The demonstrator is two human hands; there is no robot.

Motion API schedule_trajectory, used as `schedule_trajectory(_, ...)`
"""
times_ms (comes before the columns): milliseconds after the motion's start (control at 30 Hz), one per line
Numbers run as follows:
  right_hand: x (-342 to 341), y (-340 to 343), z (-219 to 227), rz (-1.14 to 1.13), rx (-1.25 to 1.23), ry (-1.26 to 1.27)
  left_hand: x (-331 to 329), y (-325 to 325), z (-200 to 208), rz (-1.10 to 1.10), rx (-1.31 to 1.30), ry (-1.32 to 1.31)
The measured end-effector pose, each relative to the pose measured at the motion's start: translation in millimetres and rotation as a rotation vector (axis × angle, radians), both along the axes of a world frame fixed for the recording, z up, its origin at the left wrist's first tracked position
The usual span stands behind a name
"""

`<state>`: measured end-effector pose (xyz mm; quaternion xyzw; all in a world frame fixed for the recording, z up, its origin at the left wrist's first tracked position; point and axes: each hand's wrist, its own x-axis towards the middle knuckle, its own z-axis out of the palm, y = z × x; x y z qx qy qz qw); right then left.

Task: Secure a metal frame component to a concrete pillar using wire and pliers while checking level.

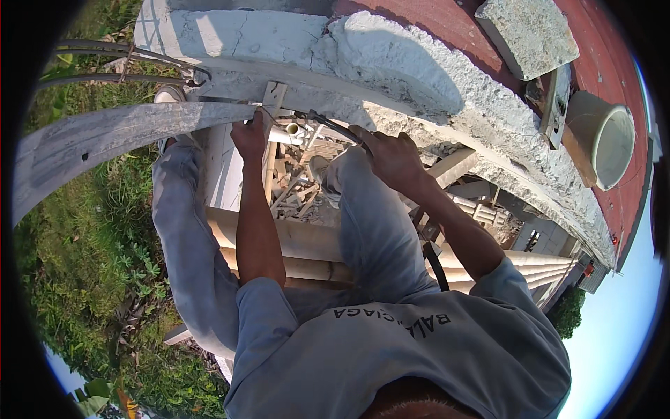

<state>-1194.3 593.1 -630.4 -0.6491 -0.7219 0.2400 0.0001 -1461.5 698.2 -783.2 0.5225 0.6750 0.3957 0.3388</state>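
Observation:
My left hand [249,136] is closed just below the end of a long grey weathered board [139,127]. What its fingers hold is hidden. Beside that fist runs a narrow upright wooden strip [272,105]. My right hand [391,159] grips a dark, slender metal tool [336,126], whose tip points left toward the strip and my left hand. A thin wire appears to run near that tip, too fine to trace. Behind both hands stretches a rough white concrete edge [293,63].
Bamboo poles [300,241] cross beneath my legs. Wood scraps [296,192] lie far below. On the red surface sit a concrete block [528,36] and a white bucket [606,138]. Bent steel bars [105,49] jut out at left, above green plants [105,251].

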Motion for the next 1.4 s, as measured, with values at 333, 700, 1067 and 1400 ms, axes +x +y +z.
schedule_trajectory(333, -50.6, 53.7, -64.0, -0.100, -0.402, 0.102, -4.7, 0.4, -0.9, -0.019, 0.067, 0.040)
schedule_trajectory(700, -67.3, 69.3, -64.8, -0.039, -0.521, 0.151, -4.2, -2.0, -0.1, -0.002, -0.049, 0.047)
schedule_trajectory(1067, -70.7, 67.5, -63.5, 0.024, -0.471, 0.026, -5.1, -1.3, -4.3, 0.007, -0.022, -0.002)
schedule_trajectory(1400, -38.2, 74.6, -110.2, -0.397, -1.314, 0.960, -5.7, -1.1, -10.6, -0.023, -0.009, -0.034)
